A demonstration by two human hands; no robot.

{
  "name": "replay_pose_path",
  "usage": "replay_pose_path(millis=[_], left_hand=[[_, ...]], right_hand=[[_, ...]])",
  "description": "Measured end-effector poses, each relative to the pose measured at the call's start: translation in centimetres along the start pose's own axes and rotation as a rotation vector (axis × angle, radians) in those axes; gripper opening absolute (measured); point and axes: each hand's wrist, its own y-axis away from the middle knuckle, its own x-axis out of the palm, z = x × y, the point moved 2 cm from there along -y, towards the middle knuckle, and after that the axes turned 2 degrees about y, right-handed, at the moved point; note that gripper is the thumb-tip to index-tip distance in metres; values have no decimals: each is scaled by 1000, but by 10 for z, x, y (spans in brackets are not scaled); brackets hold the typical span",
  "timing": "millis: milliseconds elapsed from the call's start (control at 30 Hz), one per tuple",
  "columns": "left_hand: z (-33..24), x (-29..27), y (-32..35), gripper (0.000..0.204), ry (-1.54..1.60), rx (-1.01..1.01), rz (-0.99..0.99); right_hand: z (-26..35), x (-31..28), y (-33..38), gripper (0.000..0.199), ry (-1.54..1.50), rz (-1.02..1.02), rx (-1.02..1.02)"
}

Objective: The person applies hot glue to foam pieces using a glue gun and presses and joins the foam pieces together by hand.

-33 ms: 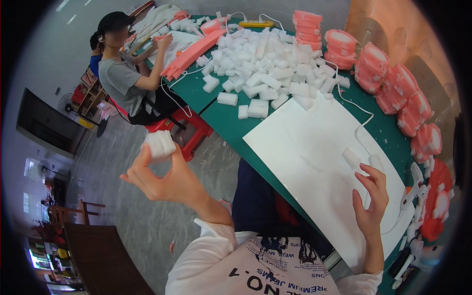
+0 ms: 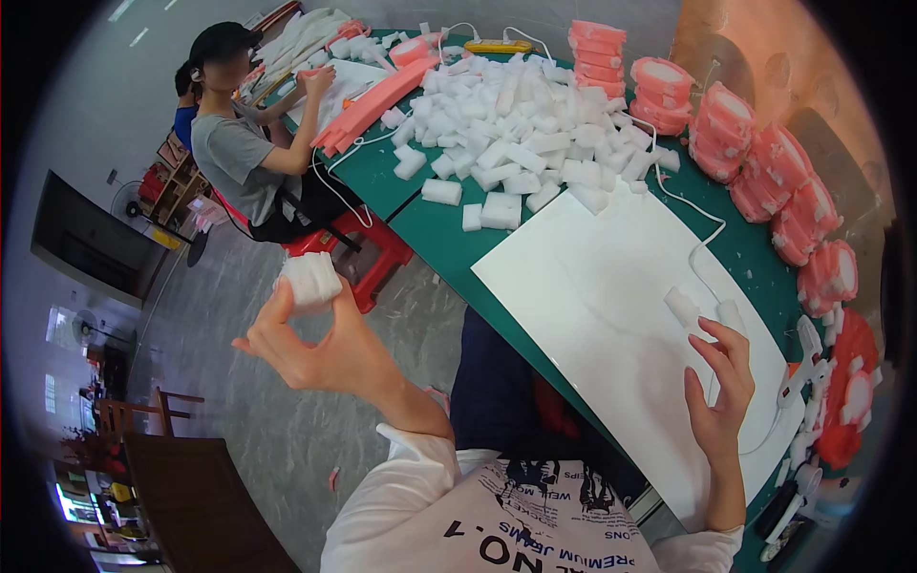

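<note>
Raised over the floor at the left, my left hand point(image 2: 315, 349) pinches a white foam block point(image 2: 311, 283) between thumb and fingers. The block seems to be several layers held together. My right hand point(image 2: 721, 392) hovers over or rests on a white board point(image 2: 573, 286), its fingers apart and holding nothing. Just beyond its fingertips lies a small white foam piece point(image 2: 681, 306). Beside that, a white object on a cord point(image 2: 729, 313) sits close to the fingers; its kind is unclear.
A big heap of white foam blocks point(image 2: 535, 115) covers the far part of the green table point(image 2: 392, 186). Stacks of pink-and-white foam pieces point(image 2: 721, 134) line the right edge. A white cable point(image 2: 683, 202) crosses the table. At the left, a person point(image 2: 239, 153) works, seated on a red stool point(image 2: 377, 267).
</note>
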Motion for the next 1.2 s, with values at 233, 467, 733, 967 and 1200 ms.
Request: replay_pose_path(millis=[233,467,733,967,1200], left_hand=[[-5,-2,3,32,234,-92,140],[-46,4,52,33,1418,-535,923],[-121,-25,133,31,1629,-771,1705],[-122,-22,141,31,1621,-702,1625],[-122,-28,143,32,1698,-705,1569]], right_hand=[[-2,3,0,35,-19,19,14],[1,10,2,51,-199,112,19],[-2,24,16,55,-515,195,156],[-4,23,20,43,-590,177,314],[-11,20,21,39,-709,226,333]])
